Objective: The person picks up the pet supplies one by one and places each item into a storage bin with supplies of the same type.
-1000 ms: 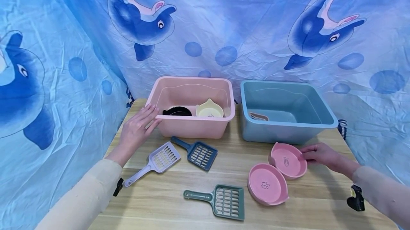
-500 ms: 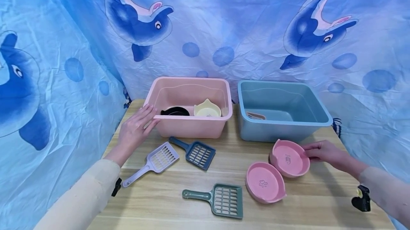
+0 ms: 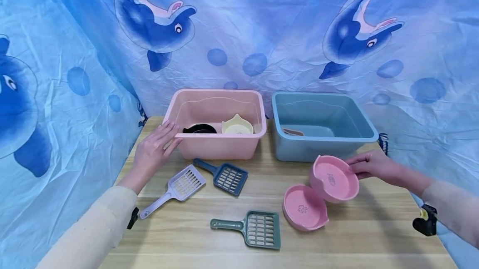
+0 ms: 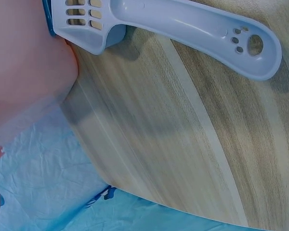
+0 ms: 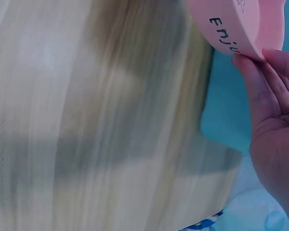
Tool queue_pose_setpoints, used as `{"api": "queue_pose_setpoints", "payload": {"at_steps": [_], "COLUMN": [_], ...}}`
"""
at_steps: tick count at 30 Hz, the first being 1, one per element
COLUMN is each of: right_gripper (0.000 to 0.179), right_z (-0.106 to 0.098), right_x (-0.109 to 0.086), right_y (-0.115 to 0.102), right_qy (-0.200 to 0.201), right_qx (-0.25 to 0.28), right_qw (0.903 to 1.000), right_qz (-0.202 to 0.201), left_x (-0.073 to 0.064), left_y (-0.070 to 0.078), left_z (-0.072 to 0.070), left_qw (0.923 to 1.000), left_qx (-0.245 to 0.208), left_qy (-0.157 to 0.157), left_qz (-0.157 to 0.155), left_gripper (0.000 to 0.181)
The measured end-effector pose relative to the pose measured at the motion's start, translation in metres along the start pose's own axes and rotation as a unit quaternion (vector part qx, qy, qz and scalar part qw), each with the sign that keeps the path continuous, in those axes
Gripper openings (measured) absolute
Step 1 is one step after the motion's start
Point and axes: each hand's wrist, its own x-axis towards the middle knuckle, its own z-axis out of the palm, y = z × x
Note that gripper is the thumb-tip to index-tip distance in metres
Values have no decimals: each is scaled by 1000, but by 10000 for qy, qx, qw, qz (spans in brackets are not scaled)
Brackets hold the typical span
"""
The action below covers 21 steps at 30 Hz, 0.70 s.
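Note:
My right hand [image 3: 377, 168] pinches the right rim of a pink cat-eared bowl [image 3: 333, 179], printed with a fish, between thumb and fingers. The bowl tilts and overlaps a second pink bowl [image 3: 304, 208] with a paw print. Up close in the right wrist view, black lettering shows on the held bowl [image 5: 221, 26]. My left hand [image 3: 153, 146] rests on the front left corner of the pink bin [image 3: 220, 147], fingers extended over its rim. Inside that bin are a black bowl [image 3: 200, 128] and a cream cat-eared bowl [image 3: 237, 127], both partly hidden by the front wall.
A blue bin [image 3: 318, 149] stands right of the pink one, with a peach-coloured slotted piece [image 3: 293, 132] inside. On the wooden table lie a lilac litter scoop [image 3: 185, 183], a navy scoop [image 3: 230, 177] and a green scoop [image 3: 262, 229]. A dolphin-printed cloth hangs behind.
The fish-print bowl in my right hand has risen and tilted up off the table beside the paw-print bowl. My left hand stays on the pink bin's rim; the head view has shifted slightly.

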Motion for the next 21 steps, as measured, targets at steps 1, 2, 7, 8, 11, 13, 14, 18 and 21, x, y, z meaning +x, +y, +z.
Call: {"api": "queue_pose_setpoints", "payload": {"at_steps": [1,2,7,8,11,13,14,18,21], "right_gripper": [43,43,45,46,48,48,47,46,45], "right_z": [0,1,4,4,5,3,3,0,-3], "right_x": [-1,-2,-5,-4,-2,0,1,5,8], "right_y": [-5,-11,-39,-45,-59,-68,-72,-93,-112], "right_qy": [-7,18,-5,-37,-117,-183,-204,-187,-123], "right_qx": [13,1,-56,-32,97,166,182,253,249], "right_qw": [10000,10000,9998,9998,9995,9995,9995,9994,9995], "right_qz": [2,37,178,207,262,196,174,148,175], "left_x": [0,0,-1,-2,-3,-3,-3,-3,-1], "left_y": [0,-1,-3,-3,-3,-3,-3,-2,-1], "left_z": [0,1,1,0,-1,-2,-2,-2,-1], "left_qw": [10000,10000,10000,9999,9997,9995,9994,9994,9997], "left_qx": [-4,-15,16,35,76,90,96,112,83], "left_qy": [8,21,-38,-74,-182,-238,-258,-257,-200], "left_qz": [17,14,-59,-85,-171,-206,-216,-205,-125], "left_gripper": [65,66,72,72,74,74,74,74,72]}}
